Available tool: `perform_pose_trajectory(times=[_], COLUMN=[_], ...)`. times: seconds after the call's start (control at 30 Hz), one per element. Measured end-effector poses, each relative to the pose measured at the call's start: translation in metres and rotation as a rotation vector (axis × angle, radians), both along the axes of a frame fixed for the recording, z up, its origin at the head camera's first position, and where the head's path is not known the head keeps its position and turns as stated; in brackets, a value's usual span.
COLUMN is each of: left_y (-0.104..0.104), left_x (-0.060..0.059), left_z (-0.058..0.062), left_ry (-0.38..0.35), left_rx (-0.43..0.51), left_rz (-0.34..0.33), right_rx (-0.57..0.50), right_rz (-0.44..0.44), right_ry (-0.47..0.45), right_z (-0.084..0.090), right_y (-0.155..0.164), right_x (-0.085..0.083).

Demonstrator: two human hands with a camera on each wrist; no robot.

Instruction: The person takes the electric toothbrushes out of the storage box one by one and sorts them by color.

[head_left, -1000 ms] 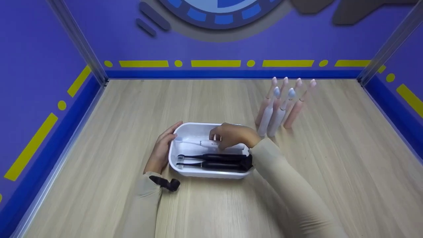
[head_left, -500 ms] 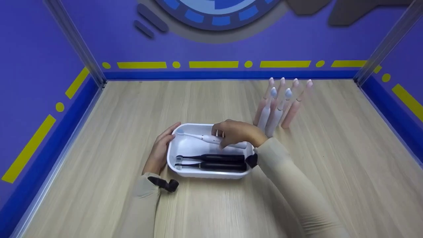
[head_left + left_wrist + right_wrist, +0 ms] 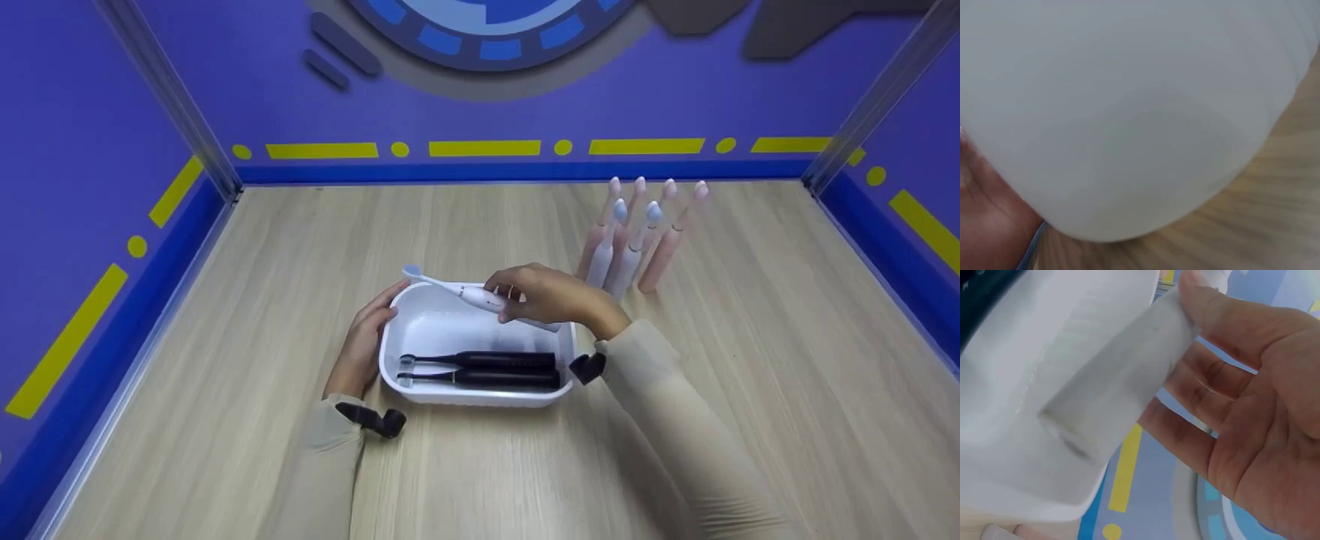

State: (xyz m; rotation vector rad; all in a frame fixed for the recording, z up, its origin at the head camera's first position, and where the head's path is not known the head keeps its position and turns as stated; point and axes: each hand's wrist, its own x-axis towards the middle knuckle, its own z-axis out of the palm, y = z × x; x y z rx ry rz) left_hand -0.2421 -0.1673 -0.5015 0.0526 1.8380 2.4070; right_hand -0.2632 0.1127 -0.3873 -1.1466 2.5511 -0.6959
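Observation:
In the head view my right hand (image 3: 551,296) pinches a white electric toothbrush (image 3: 484,298) by its handle. The brush is tilted above the white bin (image 3: 480,401), its bluish head higher and past the far rim. In the right wrist view the handle (image 3: 1123,377) lies between thumb and fingers, its base over the bin. My left hand (image 3: 364,341) rests against the bin's left end, fingers along the outside and thumb at the rim; the left wrist view shows part of its palm (image 3: 988,214). Two black electric toothbrushes (image 3: 510,377) lie side by side inside the bin.
Behind the bin to the right stand several upright electric toothbrushes: pink ones (image 3: 664,259) at the back and two white ones (image 3: 624,270) in front. Blue-purple panels (image 3: 480,112) border the wooden table (image 3: 315,247) at the back and sides.
The right hand has lifted the white toothbrush from the bin floor, its head rising above the far rim. The left hand has stayed at the bin's left end.

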Motion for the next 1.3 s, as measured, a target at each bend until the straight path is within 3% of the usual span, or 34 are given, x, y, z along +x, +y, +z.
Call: perform_pose_trajectory(times=[0.87, 1.1, 1.3], left_y=[0.000, 0.000, 0.000], left_x=[0.000, 0.000, 0.001], left_z=[0.000, 0.000, 0.000], left_ry=[0.003, -0.004, -0.001], left_rx=[0.048, 0.040, 0.031], left_rz=[0.000, 0.011, 0.004], right_rx=[-0.281, -0.417, -0.522], right_rz=[-0.209, -0.257, -0.322], right_ry=[0.136, 0.173, 0.265], right_z=[0.005, 0.000, -0.008], right_y=[0.034, 0.042, 0.048], right_x=[0.027, 0.032, 0.035])
